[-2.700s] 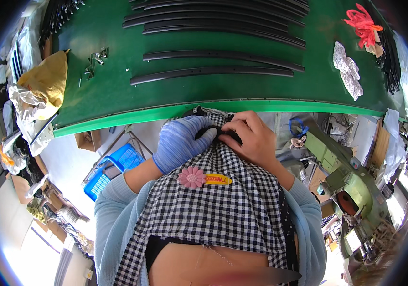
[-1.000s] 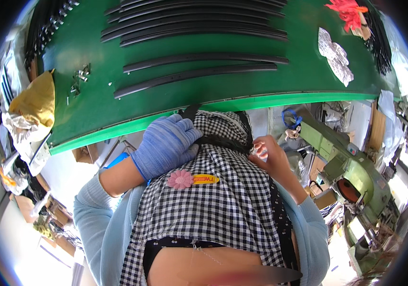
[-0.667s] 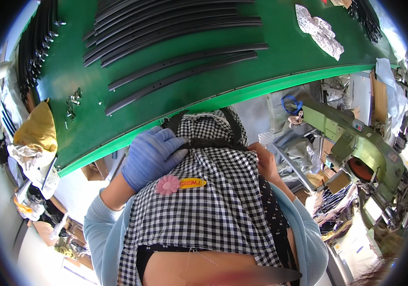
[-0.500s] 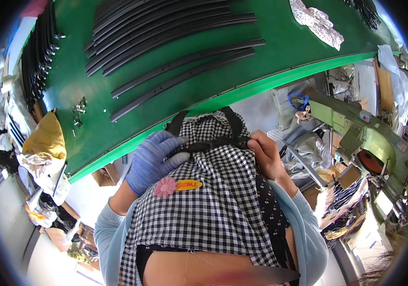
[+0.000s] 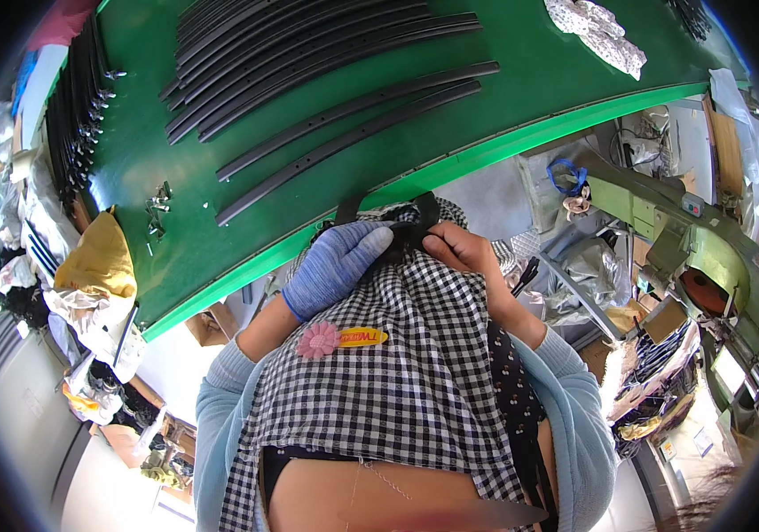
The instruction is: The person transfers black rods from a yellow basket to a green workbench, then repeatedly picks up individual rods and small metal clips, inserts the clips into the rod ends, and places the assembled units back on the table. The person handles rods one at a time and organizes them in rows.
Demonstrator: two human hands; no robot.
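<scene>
A black-and-white checkered apron (image 5: pixel 370 399) covers my front, with black straps at its waist. My left hand (image 5: pixel 337 268), in a blue-grey knit glove, is closed on the black apron strap (image 5: pixel 408 236) near the middle of the waist. Bare, my right hand (image 5: pixel 470 255) pinches the same strap from the other side. The two hands are close together, and the gathered strap lies between them. Whether it is knotted I cannot tell. A pink flower (image 5: pixel 318 340) and a yellow hair-clip-like piece (image 5: pixel 363 337) sit on the apron's chest.
Ahead stands a green-topped table (image 5: pixel 308 199) with many curved black bars (image 5: pixel 353 120), small metal parts (image 5: pixel 158 211) and a crumpled patterned cloth (image 5: pixel 597 35). A green machine (image 5: pixel 663 222) is at the right. A yellow cloth (image 5: pixel 100 257) hangs at the left.
My hands have come together at the middle of the waist, the left moving right and the right slightly left. The strap, stretched between them before, is now bunched up.
</scene>
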